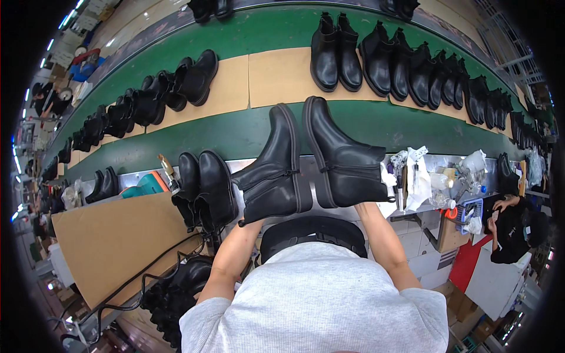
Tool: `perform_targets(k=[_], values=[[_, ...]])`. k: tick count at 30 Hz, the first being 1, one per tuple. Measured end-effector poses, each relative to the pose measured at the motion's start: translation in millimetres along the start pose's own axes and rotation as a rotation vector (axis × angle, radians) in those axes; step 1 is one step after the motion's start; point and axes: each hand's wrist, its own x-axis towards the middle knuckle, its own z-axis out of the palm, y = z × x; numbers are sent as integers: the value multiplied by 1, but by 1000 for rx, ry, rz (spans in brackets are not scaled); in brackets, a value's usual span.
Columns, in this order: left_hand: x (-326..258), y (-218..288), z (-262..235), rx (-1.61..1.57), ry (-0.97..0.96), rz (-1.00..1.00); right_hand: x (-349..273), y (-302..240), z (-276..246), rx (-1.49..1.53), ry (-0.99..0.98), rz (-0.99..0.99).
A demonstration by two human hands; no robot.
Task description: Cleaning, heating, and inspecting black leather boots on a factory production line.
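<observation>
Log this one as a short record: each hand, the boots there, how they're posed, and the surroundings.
Left hand: hidden; forearm leads to left boot
Right hand: hidden; forearm leads to right boot
Pose: toes pointing away from wearer, soles facing each other
Colour: both black
Bench: green, with left row and right row of black footwear
Near left: black pair, cardboard
Far right: another person

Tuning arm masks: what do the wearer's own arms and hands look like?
Short sleeves of a light grey, ribbed shirt; left forearm and right forearm bare, no watch or band showing. Hands hidden, so can't describe them.
</observation>
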Motion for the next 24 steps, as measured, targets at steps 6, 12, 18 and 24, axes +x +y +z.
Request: perform_targets(k=[6,12,18,24], values=[[-5,6,-17,-30,-176,-120,11,7,41,1044,63,220],[-18,22,1,922,143,301,14,31,42,1260,477,377],[-30,46,32,1774,230,451,14,35,-15,819,385,247],[-21,54,36,722,250,119,26,36,-12,2199,-264,508]])
